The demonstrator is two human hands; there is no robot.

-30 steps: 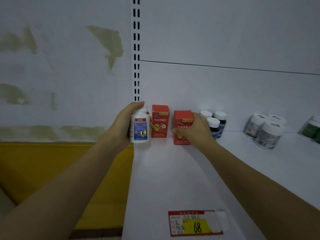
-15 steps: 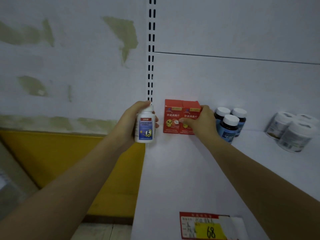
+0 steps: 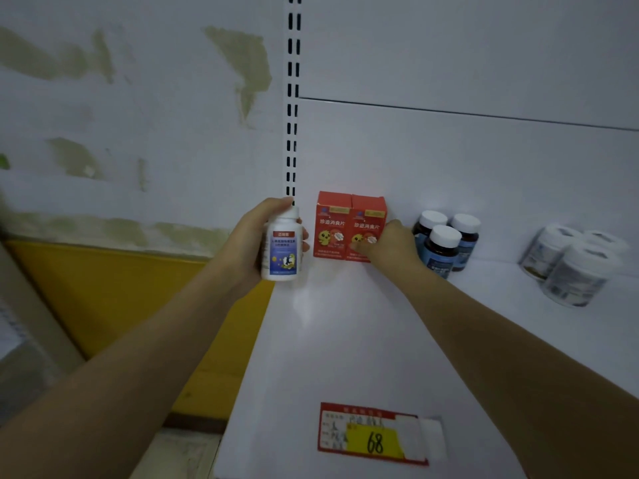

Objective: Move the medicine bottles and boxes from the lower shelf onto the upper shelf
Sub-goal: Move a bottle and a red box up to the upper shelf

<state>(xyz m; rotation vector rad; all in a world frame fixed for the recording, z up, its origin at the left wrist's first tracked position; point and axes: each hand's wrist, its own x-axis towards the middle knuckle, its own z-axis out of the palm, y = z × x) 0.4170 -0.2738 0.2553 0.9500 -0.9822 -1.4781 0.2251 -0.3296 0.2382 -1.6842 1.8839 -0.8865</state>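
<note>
I judge it partway: my right hand (image 3: 387, 243) pinches in its fingers a red box (image 3: 368, 216) standing on the shelf (image 3: 345, 340) against its twin (image 3: 332, 224) to their left, while my left hand (image 3: 247, 236) fingers clamp a white bottle (image 3: 283, 252) apparently not yet set down.

The left box (image 3: 331, 224) and the right box (image 3: 368, 226) are standing side by side, touching, at the back of the shelf (image 3: 345, 340). My left hand (image 3: 242, 243) is holding a bottle (image 3: 283, 250) just left of them, at the shelf's left edge. My right hand (image 3: 390, 242) is gripping the right box from its right. A cluster of three bottles (image 3: 444, 243) is standing just right of that hand, with jars (image 3: 570, 264) sitting farther right. A price label (image 3: 373, 433) is lying at the front edge.
</note>
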